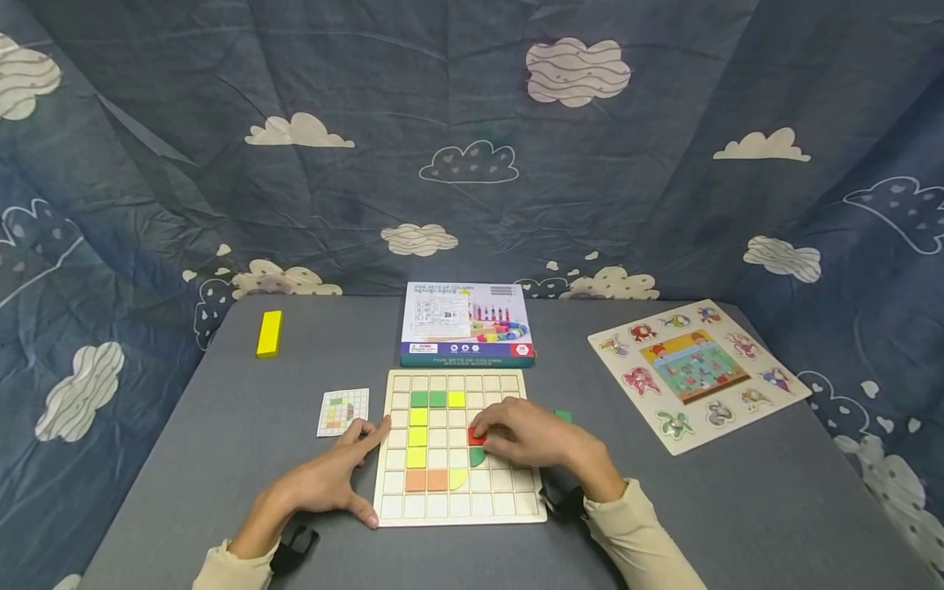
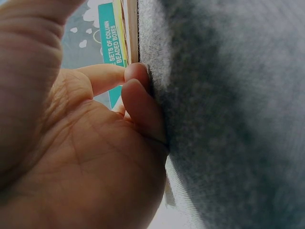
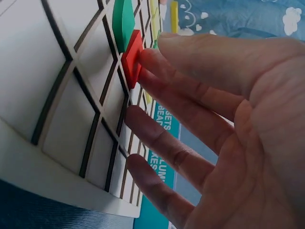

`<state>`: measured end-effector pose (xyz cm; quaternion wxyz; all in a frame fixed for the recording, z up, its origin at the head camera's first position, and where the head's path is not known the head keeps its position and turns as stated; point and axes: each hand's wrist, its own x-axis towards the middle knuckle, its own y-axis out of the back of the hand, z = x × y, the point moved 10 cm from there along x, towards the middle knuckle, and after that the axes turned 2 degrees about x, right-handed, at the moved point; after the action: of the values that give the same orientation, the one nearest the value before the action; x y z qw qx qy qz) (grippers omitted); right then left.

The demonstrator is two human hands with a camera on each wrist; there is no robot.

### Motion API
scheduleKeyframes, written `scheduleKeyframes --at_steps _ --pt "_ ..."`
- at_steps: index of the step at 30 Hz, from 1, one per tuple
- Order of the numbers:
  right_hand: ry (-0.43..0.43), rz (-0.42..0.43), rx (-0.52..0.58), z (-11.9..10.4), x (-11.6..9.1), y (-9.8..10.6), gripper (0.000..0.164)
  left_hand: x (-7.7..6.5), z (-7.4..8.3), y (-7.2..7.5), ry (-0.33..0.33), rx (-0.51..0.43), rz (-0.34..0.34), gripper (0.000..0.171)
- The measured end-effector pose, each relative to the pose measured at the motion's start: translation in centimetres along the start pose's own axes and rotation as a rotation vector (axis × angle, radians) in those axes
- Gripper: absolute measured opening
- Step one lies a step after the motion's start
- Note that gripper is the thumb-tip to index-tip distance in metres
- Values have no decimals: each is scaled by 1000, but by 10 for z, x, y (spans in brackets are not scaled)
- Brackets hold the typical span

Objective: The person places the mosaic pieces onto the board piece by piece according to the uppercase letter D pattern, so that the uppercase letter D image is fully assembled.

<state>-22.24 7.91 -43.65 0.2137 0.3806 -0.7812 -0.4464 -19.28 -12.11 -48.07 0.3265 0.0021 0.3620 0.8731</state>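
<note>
A wooden grid board (image 1: pixel 460 506) lies flat on the table, with several coloured tiles in its cells. My right hand (image 1: pixel 527 432) is over the board's right half, and its fingertips touch a red square tile (image 3: pixel 133 59). In the right wrist view the thumb is clear of that tile. Just below the red tile sits a green rounded tile (image 1: pixel 477 456). My left hand (image 1: pixel 324 475) rests at the board's left edge, index finger and thumb spread along it. Yellow, green and orange squares and a pale yellow rounded tile (image 1: pixel 458 479) fill other cells.
A small pattern card (image 1: pixel 342 412) lies left of the board. Behind it is a beads game box (image 1: pixel 467 324). A yellow block (image 1: pixel 269 333) lies at the far left, an animal puzzle board (image 1: pixel 699 373) at the right. A green piece (image 1: pixel 564 415) shows partly behind my right hand.
</note>
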Motion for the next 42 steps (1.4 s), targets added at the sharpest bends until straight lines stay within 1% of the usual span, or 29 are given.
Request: scheduleKeyframes --at_steps 4,10,15,23,28,32,34,36,39,42 --pt "23 16 16 -1 1 2 18 0 0 1 3 1 4 135" --pt "50 11 17 -5 3 0 19 -1 0 1 6 4 2 135" --pt "43 7 1 -6 3 -2 20 -2 0 2 1 -2 6 135" --pt "-13 1 6 1 2 -2 21 -2 -1 0 9 -9 5 135" --pt "5 16 39 3 0 1 21 -2 -1 0 18 -6 4 135" --pt "-11 54 100 12 -3 11 19 -3 -1 0 12 -5 5 135" --pt "-39 72 124 19 -7 16 18 -3 0 0 10 -4 6 135" --pt "-69 92 125 28 -11 22 19 -3 -1 0 13 -3 3 135" --pt "-110 128 86 44 -23 29 21 -2 -1 -1 14 -1 0 135" --pt "-153 176 32 60 -38 36 23 -1 -2 -1 14 -6 -4 135"
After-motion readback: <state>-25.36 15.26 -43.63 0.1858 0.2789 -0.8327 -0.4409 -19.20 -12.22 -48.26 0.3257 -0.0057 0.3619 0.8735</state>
